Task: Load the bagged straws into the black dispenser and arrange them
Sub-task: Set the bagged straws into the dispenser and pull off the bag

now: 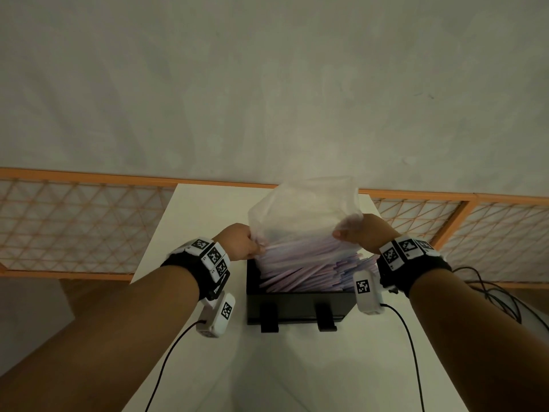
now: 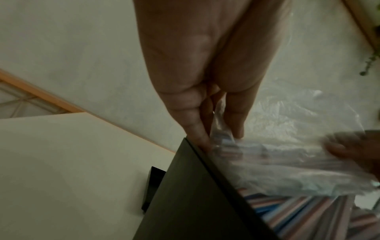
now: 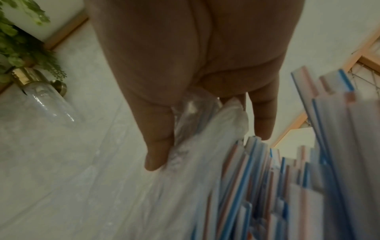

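A black dispenser box stands on the white table, its side wall close in the left wrist view. Wrapped straws with pink and blue stripes lie heaped in it, their ends sticking up past the rim. A clear plastic bag is held upside down over the box, part of the straws still inside it. My left hand pinches the bag's left edge. My right hand pinches its right edge.
An orange-framed lattice rail runs behind the table, with a pale wall above. A glass vase with a brass collar and green leaves sits off to the right. Cables trail from both wrist units.
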Demonstrator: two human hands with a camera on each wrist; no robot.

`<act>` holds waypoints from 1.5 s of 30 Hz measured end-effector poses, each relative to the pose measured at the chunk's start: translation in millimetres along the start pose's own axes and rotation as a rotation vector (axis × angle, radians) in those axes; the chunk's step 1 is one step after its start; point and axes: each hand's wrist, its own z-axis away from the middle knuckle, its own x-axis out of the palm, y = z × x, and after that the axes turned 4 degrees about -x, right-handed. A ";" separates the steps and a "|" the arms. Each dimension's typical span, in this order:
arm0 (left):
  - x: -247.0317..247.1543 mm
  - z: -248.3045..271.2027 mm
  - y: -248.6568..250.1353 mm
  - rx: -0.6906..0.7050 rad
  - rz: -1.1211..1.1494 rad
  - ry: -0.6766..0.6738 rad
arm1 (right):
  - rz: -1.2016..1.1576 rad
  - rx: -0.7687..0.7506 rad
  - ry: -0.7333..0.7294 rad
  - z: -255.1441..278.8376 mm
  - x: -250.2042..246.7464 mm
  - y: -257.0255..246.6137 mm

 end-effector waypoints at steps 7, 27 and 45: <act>-2.1 1.5 1.1 0.039 0.020 0.064 | 0.028 0.033 0.093 5.4 -6.2 -4.2; -7.6 1.4 -4.7 0.042 0.079 0.083 | 0.003 -0.057 0.205 14.0 -11.2 -18.8; -8.8 11.1 10.5 0.002 -0.020 -0.037 | 0.131 0.044 0.153 17.6 -6.5 -15.3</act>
